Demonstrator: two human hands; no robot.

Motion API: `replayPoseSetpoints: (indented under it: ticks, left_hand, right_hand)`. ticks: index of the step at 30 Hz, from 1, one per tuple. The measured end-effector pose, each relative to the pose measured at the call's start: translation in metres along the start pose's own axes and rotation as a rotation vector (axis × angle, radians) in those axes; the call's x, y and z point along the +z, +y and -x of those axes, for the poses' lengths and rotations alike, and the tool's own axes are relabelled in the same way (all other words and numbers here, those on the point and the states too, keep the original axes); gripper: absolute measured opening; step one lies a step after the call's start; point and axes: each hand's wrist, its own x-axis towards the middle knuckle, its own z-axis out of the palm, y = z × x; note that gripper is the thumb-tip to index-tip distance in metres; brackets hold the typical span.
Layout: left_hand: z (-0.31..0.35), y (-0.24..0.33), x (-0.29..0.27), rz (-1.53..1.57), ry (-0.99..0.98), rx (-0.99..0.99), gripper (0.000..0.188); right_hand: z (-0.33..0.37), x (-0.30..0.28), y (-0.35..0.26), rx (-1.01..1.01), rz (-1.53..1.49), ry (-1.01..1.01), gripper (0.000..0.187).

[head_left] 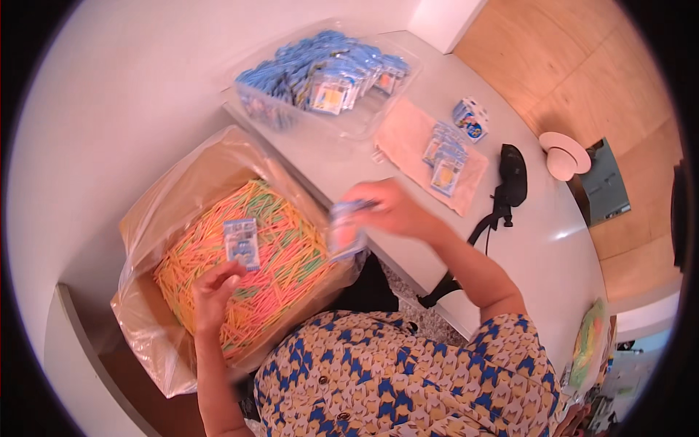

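Note:
My left hand (218, 280) pinches the lower edge of a small blue-and-white printed packet (242, 242). It holds the packet over a cardboard box (193, 166) lined with see-through plastic. Many thin sticks (280, 269) in orange, pink, yellow and green fill the box. Above the box's right edge, beside the table, my right hand (389, 209) grips another blue-edged packet (345, 231) with some orange showing in it. Motion smears that packet and the fingers around it.
On the white table (553, 251) stands a see-through plastic bin (349, 130) holding many blue packets (331, 93). A pink cloth (404, 131) carries several packets (446, 173), with a blue-and-white box (471, 119) beside it. A black strapped object (512, 171) lies farther right.

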Motion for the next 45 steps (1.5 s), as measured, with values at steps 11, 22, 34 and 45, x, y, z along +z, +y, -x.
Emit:
replayPoseSetpoints:
  ticks: [11, 22, 34, 45]
  left_hand:
    - [-0.052, 0.007, 0.027, -1.178, 0.258, 0.336, 0.036]
    - [-0.075, -0.02, 0.016, -0.88, 0.427, 0.014, 0.039]
    - [-0.048, 0.013, 0.015, -0.64, 0.449, 0.313, 0.008]
    - [-0.028, -0.012, -0.032, -0.18, 0.493, 0.183, 0.014]
  right_hand:
    - [0.129, -0.173, 0.185, 0.377, 1.024, 0.555, 0.041]
    - [0.094, -0.134, 0.077, 0.015, 0.98, 0.671, 0.037]
    - [-0.033, 0.059, -0.001, -0.474, 0.539, -0.195, 0.013]
    - [-0.049, 0.147, -0.004, -0.444, 0.83, -0.693, 0.019]
